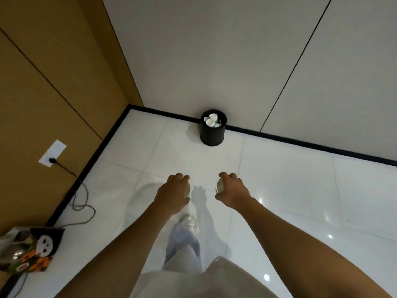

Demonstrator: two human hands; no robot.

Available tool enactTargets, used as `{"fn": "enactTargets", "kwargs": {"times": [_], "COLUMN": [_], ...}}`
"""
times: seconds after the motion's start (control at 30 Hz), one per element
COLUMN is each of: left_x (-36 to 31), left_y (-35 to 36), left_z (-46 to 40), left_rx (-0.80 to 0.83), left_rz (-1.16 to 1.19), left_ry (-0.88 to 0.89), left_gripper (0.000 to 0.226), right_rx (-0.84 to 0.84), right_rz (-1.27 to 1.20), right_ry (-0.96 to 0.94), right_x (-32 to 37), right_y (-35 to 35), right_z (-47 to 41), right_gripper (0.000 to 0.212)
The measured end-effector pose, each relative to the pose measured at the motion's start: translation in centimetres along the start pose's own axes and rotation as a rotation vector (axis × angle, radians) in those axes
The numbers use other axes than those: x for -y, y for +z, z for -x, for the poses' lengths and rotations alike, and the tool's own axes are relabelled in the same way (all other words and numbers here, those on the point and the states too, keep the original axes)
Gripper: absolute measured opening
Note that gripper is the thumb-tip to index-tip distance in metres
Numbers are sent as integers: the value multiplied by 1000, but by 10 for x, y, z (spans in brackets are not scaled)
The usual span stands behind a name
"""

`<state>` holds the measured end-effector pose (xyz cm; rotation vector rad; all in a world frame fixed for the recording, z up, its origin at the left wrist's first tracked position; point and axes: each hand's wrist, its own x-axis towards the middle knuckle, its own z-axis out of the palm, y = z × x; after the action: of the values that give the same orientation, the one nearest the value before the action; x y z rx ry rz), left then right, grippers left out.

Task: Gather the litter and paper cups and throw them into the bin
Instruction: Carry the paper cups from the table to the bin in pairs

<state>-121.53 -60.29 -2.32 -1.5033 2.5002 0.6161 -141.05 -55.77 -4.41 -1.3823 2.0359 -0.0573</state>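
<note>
Presently: bin (212, 134), black, against the wall, white cups (211, 121) inside. Well short of the bin: left hand (173, 193), fingers curled round a cup (187, 191); right hand (233, 190), fingers gripping another cup (219, 185).

Bare forearms, no sleeves, no watch or rings seen. Pale beige top (182, 282) at bottom edge. Light grey-lilac trousers (184, 244). White shoe (189, 220), blurred.
</note>
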Motion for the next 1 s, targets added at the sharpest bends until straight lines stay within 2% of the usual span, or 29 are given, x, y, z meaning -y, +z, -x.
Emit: {"fn": "enactTargets", "kwargs": {"times": [0.23, 0.5, 0.8, 1.0], "left_x": [36, 36, -8, -26], "left_y": [-68, -105, -115, -133], "left_z": [-134, -272, -443, -523], "left_rx": [34, 80, 65, -17], "left_rz": [-18, 6, 151, 253], "left_ry": [58, 60, -125, -228], "left_gripper": [60, 62, 62, 65], "right_rx": [-5, 13, 47, 34], "right_rz": [-55, -78, 5, 60], "right_ry": [44, 124, 35, -38], "right_x": [50, 42, 10, 6], "right_y": [-53, -119, -226, -281], "right_z": [-117, -232, -405, -494], "right_gripper": [72, 72, 70, 71]}}
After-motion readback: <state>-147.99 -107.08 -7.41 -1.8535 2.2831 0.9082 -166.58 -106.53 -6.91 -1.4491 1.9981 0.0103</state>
